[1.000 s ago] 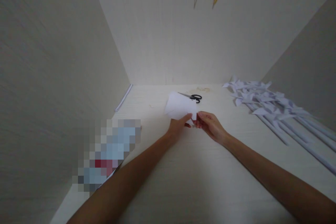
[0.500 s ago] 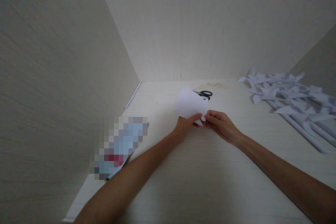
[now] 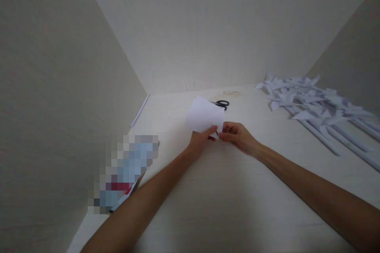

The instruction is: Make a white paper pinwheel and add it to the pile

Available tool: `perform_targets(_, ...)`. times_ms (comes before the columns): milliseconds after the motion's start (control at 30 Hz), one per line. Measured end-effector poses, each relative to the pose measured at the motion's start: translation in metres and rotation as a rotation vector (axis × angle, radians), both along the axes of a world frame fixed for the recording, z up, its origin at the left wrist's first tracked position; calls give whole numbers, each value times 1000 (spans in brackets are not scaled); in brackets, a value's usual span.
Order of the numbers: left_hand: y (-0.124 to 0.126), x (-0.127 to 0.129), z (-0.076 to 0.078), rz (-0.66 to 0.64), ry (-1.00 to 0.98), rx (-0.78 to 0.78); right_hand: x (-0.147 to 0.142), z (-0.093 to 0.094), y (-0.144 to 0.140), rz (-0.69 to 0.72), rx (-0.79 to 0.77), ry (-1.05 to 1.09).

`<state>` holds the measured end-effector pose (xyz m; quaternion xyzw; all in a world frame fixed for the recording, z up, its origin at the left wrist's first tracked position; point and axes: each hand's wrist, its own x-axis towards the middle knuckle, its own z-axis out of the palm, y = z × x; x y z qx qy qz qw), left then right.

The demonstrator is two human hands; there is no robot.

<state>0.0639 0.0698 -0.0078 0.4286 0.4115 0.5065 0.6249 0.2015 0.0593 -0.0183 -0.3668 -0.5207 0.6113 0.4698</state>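
Note:
A white sheet of paper (image 3: 204, 114) is held up above the table, with a short slit or dark gap near its lower right corner. My left hand (image 3: 200, 141) grips its lower edge, thumb on top and fingers underneath. At that lower right corner my right hand (image 3: 237, 136) is closed, thumb and fingertips pinching the paper's edge. Black-handled scissors (image 3: 222, 103) lie just behind the sheet, their blades partly hidden by it.
Several white paper pinwheels (image 3: 297, 95) with rolled paper sticks (image 3: 314, 132) are heaped on the right. A thin white paper stick (image 3: 139, 111) lies along the left wall. A blurred blue and red item (image 3: 127, 174) sits beside my left forearm.
The whole view has shifted, so everything appears further left. Both hands stay at the paper; the right fingers have shifted slightly at its corner.

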Motion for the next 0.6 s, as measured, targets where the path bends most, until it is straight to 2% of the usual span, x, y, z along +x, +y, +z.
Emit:
perform_targets(300, 3, 0, 2, 68, -21, -33, 0, -2, 3, -12, 48, 1)
perform_targets(600, 4, -1, -2, 62, -2, -8, 0, -2, 3, -13, 67, -1)
